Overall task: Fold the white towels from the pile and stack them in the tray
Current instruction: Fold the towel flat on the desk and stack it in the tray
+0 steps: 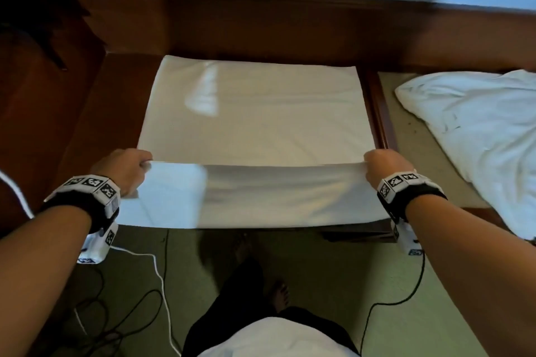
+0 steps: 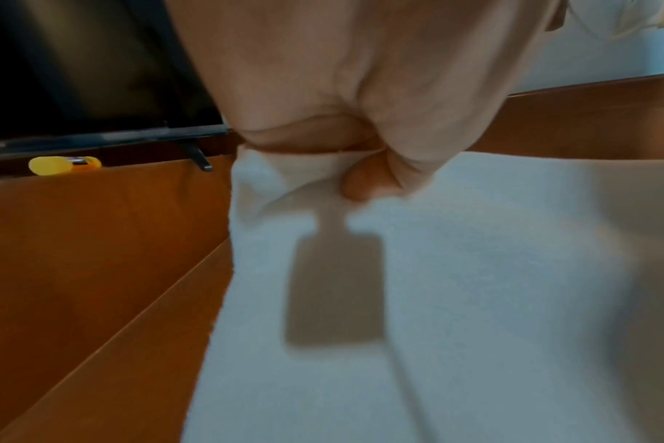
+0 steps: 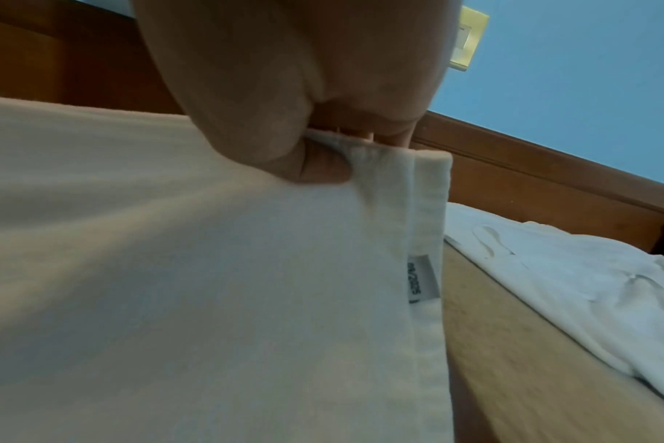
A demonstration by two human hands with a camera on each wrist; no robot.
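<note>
A white towel lies spread over the wooden surface, its near part lifted and doubled over. My left hand pinches the towel's near left corner. My right hand pinches the near right corner, where a small label is sewn to the hem. Both hands hold the folded edge taut between them, just above the flat part. A crumpled pile of white towels lies to the right. I cannot make out a tray.
A dark wooden panel runs along the wall behind the towel. A screen on a stand and a yellow object sit at the far left. Cables trail over the floor by my feet.
</note>
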